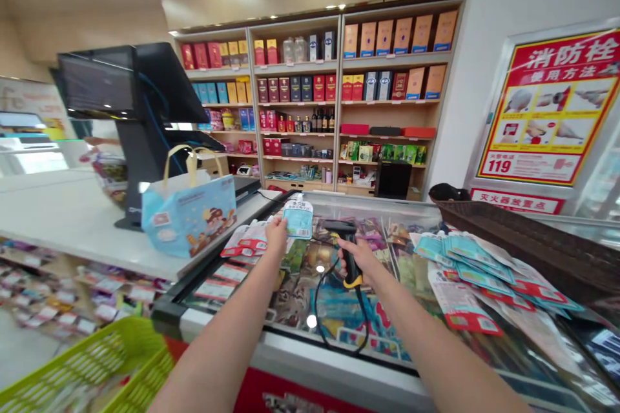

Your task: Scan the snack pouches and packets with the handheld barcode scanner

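Note:
Over the glass top of a chest freezer (290,329), my left hand (276,234) pinches the edge of a small blue-and-white packet (297,220) whose barcode side faces me. My right hand (357,258) is wrapped round the handle of a black-and-yellow barcode scanner (352,251), its head pointing left toward the packet. A black cable (317,300) loops down from the scanner across the glass. Left of my left hand lie several red-and-white packets (247,240). To the right of the scanner rests a spread pile of blue and red packets (477,264).
A light blue paper bag (188,213) stands on the white counter (72,206) beside a black register screen (101,84). At lower left is a green basket (97,361). A long brown tray (523,242) lies at the right. Shelves of boxes (298,89) line the back wall.

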`<state>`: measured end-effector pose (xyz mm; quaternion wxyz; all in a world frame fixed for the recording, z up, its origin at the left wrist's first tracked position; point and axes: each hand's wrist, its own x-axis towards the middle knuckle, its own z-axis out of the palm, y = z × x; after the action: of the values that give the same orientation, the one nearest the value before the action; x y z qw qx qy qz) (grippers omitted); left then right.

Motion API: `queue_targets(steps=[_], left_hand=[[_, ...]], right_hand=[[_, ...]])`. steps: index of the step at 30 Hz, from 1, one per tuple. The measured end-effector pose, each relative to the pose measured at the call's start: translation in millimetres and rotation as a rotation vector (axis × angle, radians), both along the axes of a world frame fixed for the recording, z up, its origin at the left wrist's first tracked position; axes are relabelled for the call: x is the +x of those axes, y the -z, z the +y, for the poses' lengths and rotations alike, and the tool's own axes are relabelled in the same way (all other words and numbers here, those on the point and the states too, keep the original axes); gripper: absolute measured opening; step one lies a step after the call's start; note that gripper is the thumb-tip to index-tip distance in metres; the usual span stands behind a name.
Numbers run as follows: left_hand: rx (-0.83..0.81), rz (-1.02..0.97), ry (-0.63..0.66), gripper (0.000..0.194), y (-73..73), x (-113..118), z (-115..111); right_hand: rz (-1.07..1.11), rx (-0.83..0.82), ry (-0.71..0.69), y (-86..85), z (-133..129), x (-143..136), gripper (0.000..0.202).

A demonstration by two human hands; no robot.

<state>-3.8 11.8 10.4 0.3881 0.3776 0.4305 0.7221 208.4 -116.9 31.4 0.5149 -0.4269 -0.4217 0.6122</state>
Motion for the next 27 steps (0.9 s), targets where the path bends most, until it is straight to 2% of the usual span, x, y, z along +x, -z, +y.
queue_targets(steps=[6, 8, 11, 16, 20, 23, 25, 27], left_hand=[[-0.075, 0.245, -0.132, 0.029, 6.6, -115.5, -23.9], [-0.102, 0.324, -0.178, 0.027, 12.5, -141.3, -32.1], [-0.138, 0.464, -0.259, 0.024, 20.1, -162.9, -42.3], [-0.226, 0.677, -0.333, 0.028, 20.8, -167.4, -52.6], [-0.333, 0.85, -0.417, 0.03, 12.1, -157.9, -62.5], [-0.412, 0.943, -0.534, 0.035, 4.0, -147.1, -71.2], [-0.389, 0.991, -0.619, 0.038, -1.1, -137.4, -74.0], [-0.325, 1.002, -0.65, 0.036, -4.8, -124.0, -72.2]], right_hand=[[-0.009, 0.039, -0.141, 2.3, 10.1, -65.5, 0.035], [-0.043, 0.021, -0.175, 2.5, 13.4, -82.5, 0.034], [-0.089, 0.012, -0.236, 3.7, 17.0, -104.4, 0.036], [-0.11, 0.007, -0.34, 10.4, 20.1, -126.7, 0.043], [-0.125, 0.011, -0.352, 13.4, 20.5, -129.5, 0.043], [-0.112, 0.016, -0.331, 11.7, 19.7, -125.3, 0.043], [-0.105, 0.017, -0.307, 9.3, 18.9, -120.0, 0.042], [-0.092, 0.025, -0.279, 6.5, 18.1, -112.0, 0.042]])
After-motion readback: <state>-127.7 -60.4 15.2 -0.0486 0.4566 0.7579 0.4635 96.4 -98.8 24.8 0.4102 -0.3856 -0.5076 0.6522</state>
